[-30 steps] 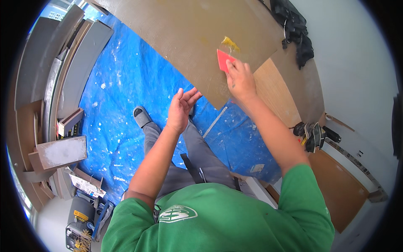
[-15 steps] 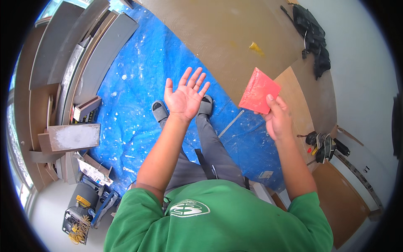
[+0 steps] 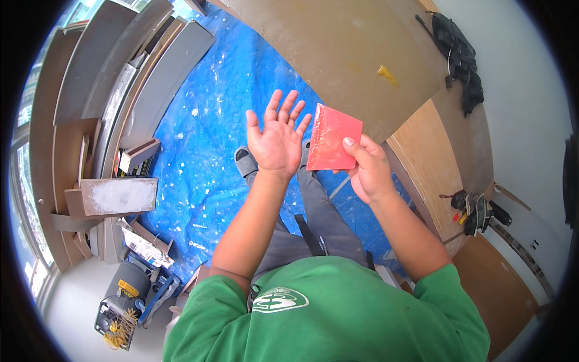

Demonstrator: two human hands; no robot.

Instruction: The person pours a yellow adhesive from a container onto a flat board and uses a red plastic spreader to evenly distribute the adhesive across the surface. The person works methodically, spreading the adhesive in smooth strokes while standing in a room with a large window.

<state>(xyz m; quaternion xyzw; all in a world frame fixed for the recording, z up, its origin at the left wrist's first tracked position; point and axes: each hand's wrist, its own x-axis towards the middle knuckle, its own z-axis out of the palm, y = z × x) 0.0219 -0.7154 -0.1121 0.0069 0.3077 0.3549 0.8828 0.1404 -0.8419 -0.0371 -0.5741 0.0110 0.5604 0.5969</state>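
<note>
My right hand (image 3: 369,171) pinches a flat red square sheet (image 3: 333,137) by its lower right corner and holds it up in front of me. My left hand (image 3: 276,136) is held open beside it, palm up, fingers spread, its fingertips close to the sheet's left edge. Below the hands I see my grey trousers and grey shoe (image 3: 246,161) on a blue tarp (image 3: 212,123). A large brown board (image 3: 338,54) lies beyond the hands, with a small yellow piece (image 3: 386,75) resting on it.
Long grey and brown panels (image 3: 114,84) lean in a stack at the left. A white-topped box (image 3: 118,195) and a black machine with yellow cable (image 3: 120,304) stand at lower left. Tools (image 3: 476,208) lie on brown flooring at right; a dark bag (image 3: 459,57) sits near the white wall.
My right hand has drawn the red sheet away from the brown board and toward my body. My left hand has opened wide and come next to the sheet.
</note>
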